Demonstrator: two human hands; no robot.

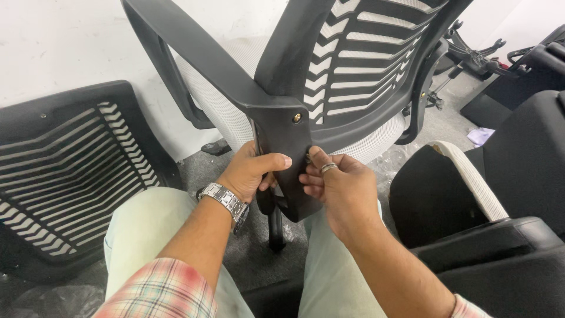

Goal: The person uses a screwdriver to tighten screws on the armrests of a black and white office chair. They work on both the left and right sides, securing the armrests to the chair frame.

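We look down over our knees at a black office chair [329, 70] tipped toward us, its slatted backrest uppermost and its armrest [194, 59] running up to the left. Our left hand [250, 171] reaches in from the lower left with the forearm angled up and to the right, a metal wristwatch [226, 200] at the wrist. Its fingers wrap behind the black bracket plate [291, 159] where armrest and backrest join, and the thumb lies flat across the plate's front face, so the hand is closed in a firm grasp on the plate. Our right hand [341, 188] comes in from the lower right, wrist slightly bent, knuckles toward us. Its thumb, bearing a ring [328, 168], presses against the right edge of the same plate, pinching with the curled forefinger at a small point on the plate; what lies within that pinch is too small to tell. A brass-coloured bolt head [297, 118] sits in the plate just above both hands. The two hands nearly touch across the plate. A spare slatted backrest [65, 171] leans against the wall at left, and a black seat cushion [500, 241] lies at right.
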